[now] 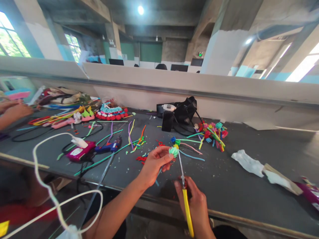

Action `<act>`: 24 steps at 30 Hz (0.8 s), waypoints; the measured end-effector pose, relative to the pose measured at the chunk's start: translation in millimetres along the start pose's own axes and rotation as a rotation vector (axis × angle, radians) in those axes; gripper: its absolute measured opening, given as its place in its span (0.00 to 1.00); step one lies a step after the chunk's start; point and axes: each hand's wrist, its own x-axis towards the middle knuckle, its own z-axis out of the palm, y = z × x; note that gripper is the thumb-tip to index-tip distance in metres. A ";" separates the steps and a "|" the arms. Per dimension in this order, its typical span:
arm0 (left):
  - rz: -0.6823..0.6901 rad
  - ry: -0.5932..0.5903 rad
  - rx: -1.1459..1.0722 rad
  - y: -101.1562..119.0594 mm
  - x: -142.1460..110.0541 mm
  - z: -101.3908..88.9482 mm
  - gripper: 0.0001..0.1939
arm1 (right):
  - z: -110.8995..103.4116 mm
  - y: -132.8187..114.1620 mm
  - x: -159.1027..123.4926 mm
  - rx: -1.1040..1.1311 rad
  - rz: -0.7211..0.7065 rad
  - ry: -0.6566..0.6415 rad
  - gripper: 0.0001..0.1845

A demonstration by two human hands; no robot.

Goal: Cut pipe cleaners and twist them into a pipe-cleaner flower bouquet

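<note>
My left hand point(155, 163) pinches a mint-green pipe-cleaner flower point(173, 151) between thumb and fingers above the table's near part. My right hand point(196, 199) is wrapped round yellow-handled scissors point(187, 212). Their thin metal blades point up and away from me, with the tips right by the flower; I cannot tell whether they touch it. Just behind the flower lie a blue pipe-cleaner flower point(173, 140) and a yellow one point(177, 143), partly hidden. Pink and light-blue pipe-cleaner stems point(191, 155) stretch to the right from there.
A glue gun point(109, 146) and a purple device point(81, 151) with a white cable lie left. Red and green clippings point(142, 158) litter the dark table point(224, 179). Finished pipe-cleaner flowers point(216, 132) and a black bag point(190, 111) sit farther back. Another person's hand point(18, 114) works far left.
</note>
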 end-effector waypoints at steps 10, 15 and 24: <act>-0.049 0.021 -0.002 0.4 -1.1 0.9 0.16 | 0.5 0.2 -0.1 -0.005 -0.012 0.025 0.18; -0.067 0.023 0.000 1.1 -2.2 2.7 0.15 | -0.5 -0.1 0.6 -0.002 -0.020 0.026 0.18; -0.056 0.035 0.000 1.5 -1.7 4.5 0.15 | 0.9 3.2 1.0 0.017 0.013 0.004 0.20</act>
